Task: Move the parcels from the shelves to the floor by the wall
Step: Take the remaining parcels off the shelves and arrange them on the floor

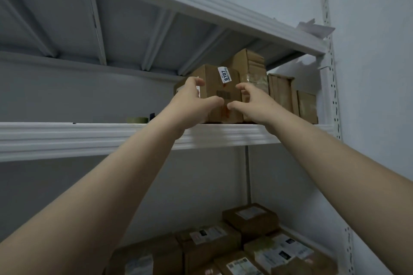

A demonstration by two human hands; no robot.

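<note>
On the middle white metal shelf (89, 134), far left, a flat olive roll of tape (137, 119) lies beside a small dark object too dim to make out. Further right, the left hand (192, 100) reaches up to the left side of a brown cardboard parcel with a white sticker reading 6107 (214, 87), fingers bent at its left edge and thumb stretched across its front. The parcel stands upright at the shelf's front edge. The right hand (250, 102) mirrors this at the parcel's right edge, its thumb tip almost meeting the left thumb. I cannot tell whether either hand already clamps the parcel or only cups it. Behind it stands a taller brown carton (248, 62), then thin upright brown parcels (281, 94) against the perforated white post (330, 73). On the shelf below, more labelled brown parcels (250, 219) lie stacked.
</note>
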